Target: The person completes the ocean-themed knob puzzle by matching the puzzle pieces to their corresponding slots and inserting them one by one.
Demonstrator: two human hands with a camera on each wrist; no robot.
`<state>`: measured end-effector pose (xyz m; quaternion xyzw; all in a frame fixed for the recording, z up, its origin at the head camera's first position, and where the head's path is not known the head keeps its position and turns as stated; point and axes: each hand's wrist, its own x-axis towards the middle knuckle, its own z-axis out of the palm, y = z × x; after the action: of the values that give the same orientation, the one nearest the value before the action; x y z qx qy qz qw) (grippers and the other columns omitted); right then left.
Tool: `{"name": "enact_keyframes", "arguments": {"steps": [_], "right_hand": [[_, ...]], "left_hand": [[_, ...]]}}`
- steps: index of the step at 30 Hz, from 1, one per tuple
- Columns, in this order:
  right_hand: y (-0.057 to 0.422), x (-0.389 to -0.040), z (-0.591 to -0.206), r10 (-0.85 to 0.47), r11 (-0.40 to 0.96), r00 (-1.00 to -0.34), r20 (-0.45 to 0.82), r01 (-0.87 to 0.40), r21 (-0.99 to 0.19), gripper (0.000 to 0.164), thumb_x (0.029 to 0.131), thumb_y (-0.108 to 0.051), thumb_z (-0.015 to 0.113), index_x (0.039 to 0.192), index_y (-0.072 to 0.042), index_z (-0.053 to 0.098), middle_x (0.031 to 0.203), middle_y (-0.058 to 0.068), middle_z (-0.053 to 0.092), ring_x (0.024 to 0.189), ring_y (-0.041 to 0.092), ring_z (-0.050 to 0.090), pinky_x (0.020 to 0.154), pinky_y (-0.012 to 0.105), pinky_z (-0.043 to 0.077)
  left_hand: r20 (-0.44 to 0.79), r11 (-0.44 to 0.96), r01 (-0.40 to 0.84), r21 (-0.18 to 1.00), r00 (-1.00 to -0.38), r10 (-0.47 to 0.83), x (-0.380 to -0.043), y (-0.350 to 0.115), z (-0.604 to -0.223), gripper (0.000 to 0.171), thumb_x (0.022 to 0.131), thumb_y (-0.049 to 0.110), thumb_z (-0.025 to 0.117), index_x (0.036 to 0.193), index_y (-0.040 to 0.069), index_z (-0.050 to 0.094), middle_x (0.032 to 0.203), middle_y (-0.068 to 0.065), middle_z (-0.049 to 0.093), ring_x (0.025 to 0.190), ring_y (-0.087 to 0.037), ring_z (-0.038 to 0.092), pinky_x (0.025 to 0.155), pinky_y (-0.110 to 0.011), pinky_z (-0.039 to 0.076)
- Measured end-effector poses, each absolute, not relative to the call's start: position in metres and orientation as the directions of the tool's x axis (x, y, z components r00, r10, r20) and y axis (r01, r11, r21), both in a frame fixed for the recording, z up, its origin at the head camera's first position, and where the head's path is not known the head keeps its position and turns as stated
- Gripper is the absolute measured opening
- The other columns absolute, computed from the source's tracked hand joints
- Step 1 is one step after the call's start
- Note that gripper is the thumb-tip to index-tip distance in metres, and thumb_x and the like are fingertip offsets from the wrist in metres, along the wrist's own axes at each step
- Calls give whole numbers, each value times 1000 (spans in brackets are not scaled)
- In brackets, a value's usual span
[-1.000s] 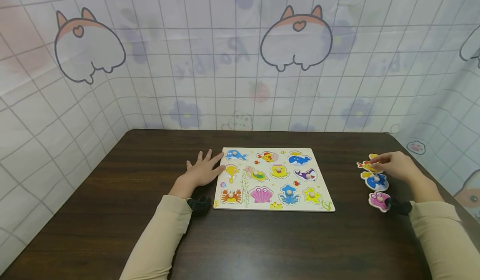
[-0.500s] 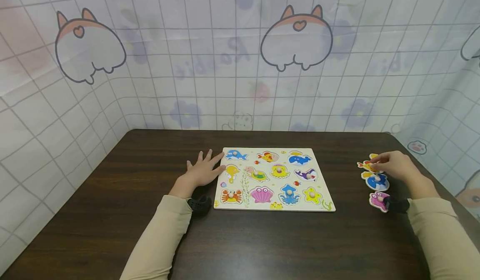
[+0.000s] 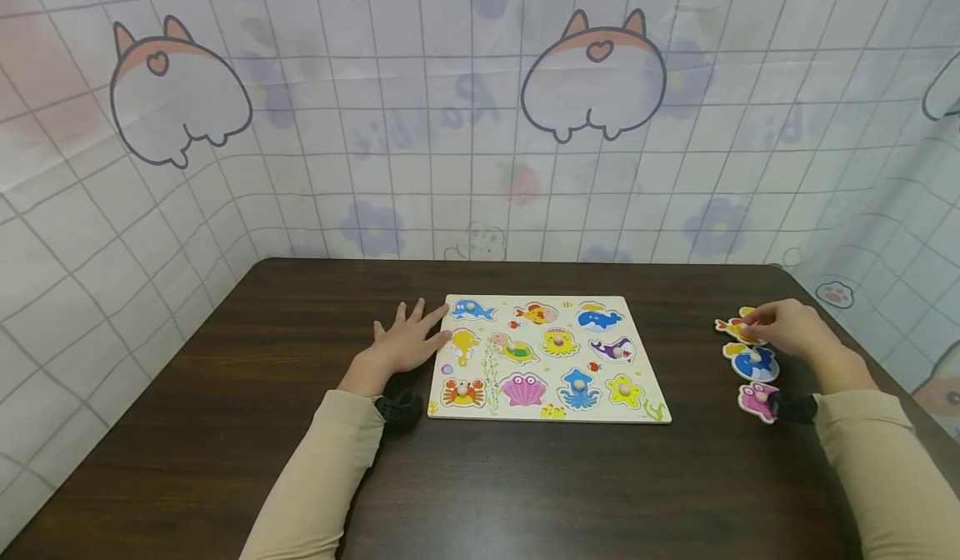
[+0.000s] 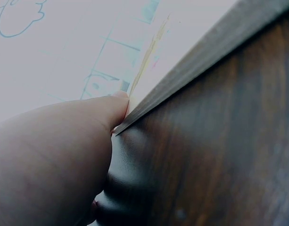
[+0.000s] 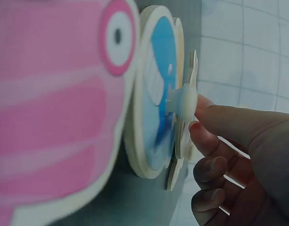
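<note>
My right hand (image 3: 798, 331) pinches a red-and-yellow fish puzzle piece (image 3: 731, 329) between thumb and index finger at the right of the table. In front of it lie a blue whale piece (image 3: 753, 366) and a pink shell piece (image 3: 756, 402), which fills the left of the right wrist view. Part of a yellow piece (image 3: 746, 312) shows behind the fish. My left hand (image 3: 405, 343) lies flat with spread fingers, thumb and index tips at the left edge of the puzzle board (image 3: 615, 414). Several knobbed pieces sit in the board; its fish, whale and shell pictures show no knobs.
A dark wooden table (image 3: 525, 493) carries everything. A white grid-patterned cloth (image 3: 420, 168) hangs behind it and along both sides, close to the right hand.
The fish piece's tail end has risen slightly, with a darker shadow under it, and my right hand has come up a little. My left hand and the board stay put.
</note>
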<state>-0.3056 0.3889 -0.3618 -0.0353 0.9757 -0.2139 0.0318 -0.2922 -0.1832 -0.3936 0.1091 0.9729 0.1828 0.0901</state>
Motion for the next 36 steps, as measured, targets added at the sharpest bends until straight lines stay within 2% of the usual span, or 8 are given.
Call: {"name": "enact_keyframes", "arguments": {"steps": [4, 7, 12, 16, 18, 25, 36], "right_hand": [[387, -305, -357, -99, 912, -995, -13, -85, -402, 30, 100, -16, 65, 108, 13, 68, 98, 29, 67, 88, 43, 61, 75, 59, 51], [383, -304, -352, -113, 908, -994, 2, -104, -406, 28, 100, -14, 65, 108, 13, 68, 96, 27, 68, 86, 41, 61, 74, 58, 51], [372, -304, -342, -137, 899, -990, 19, -132, -416, 27, 100, -14, 66, 106, 13, 70, 90, 20, 71, 78, 32, 61, 66, 45, 53], [362, -305, -336, -154, 899, -987, 46, -159, -407, 28, 99, -16, 68, 107, 12, 70, 88, 17, 72, 76, 29, 60, 60, 36, 49], [356, -305, -333, -162, 901, -985, 59, -172, -399, 28, 99, -16, 69, 107, 11, 71, 88, 16, 72, 77, 29, 61, 61, 38, 49], [333, -307, -325, -183, 895, -979, 93, -205, -396, 27, 99, -16, 69, 107, 9, 72, 93, 20, 72, 83, 33, 63, 75, 57, 51], [294, -311, -311, -257, 874, -962, 92, -272, -403, 28, 100, -19, 68, 109, 7, 72, 94, 15, 72, 88, 33, 64, 78, 57, 51]], "left_hand": [[-136, 907, 180, 380, -959, 248, -291, -183, -392, 64, 110, 49, 40, 166, 23, 23, 169, -22, 6, 152, -50, -3, 110, -79, -2], [-138, 907, 180, 382, -959, 248, -291, -182, -392, 64, 110, 49, 40, 166, 23, 23, 169, -22, 6, 152, -50, -3, 110, -79, -2], [-142, 907, 171, 386, -960, 241, -290, -182, -392, 64, 110, 49, 41, 166, 23, 23, 169, -22, 6, 152, -50, -4, 110, -79, -2], [-137, 908, 170, 384, -962, 238, -290, -182, -392, 64, 110, 49, 41, 166, 23, 23, 169, -22, 7, 153, -50, -3, 110, -79, -2], [-135, 908, 172, 383, -961, 239, -290, -182, -392, 64, 110, 49, 41, 166, 23, 24, 169, -22, 7, 153, -50, -3, 110, -79, -2], [-134, 907, 178, 383, -960, 245, -290, -182, -392, 64, 110, 49, 40, 166, 23, 23, 169, -22, 6, 153, -50, -3, 110, -79, -2], [-137, 909, 179, 377, -959, 246, -290, -181, -390, 64, 110, 49, 40, 166, 23, 23, 169, -22, 7, 152, -50, -2, 110, -79, -1]]}}
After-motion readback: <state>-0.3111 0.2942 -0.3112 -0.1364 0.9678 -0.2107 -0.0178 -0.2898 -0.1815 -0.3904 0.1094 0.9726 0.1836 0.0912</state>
